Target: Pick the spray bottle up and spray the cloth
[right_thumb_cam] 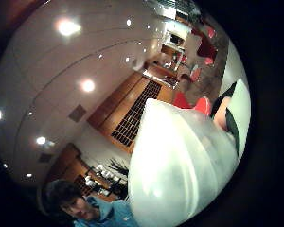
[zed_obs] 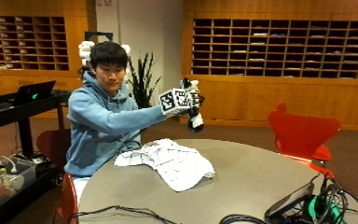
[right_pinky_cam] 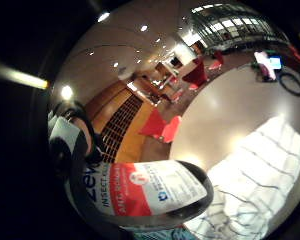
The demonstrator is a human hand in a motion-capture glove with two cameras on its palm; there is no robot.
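In the outside view my gloved right hand (zed_obs: 188,100) is raised at chest height above the round table (zed_obs: 253,172) and grips the spray bottle (zed_obs: 194,119), which hangs upright below the hand. A white cloth with thin dark stripes (zed_obs: 169,162) lies crumpled on the table beneath it. In the little finger side palm view the bottle's red and white label (right_pinky_cam: 145,192) sits close to the palm, with the striped cloth (right_pinky_cam: 255,175) on the table below. The bottle's pale body (right_thumb_cam: 180,175) fills the thumb side palm view.
A red chair (zed_obs: 303,135) stands behind the table at the right. Black cables and a tablet-like device (zed_obs: 291,203) lie on the table's near right edge. A black cart (zed_obs: 11,140) with a laptop stands at the left.
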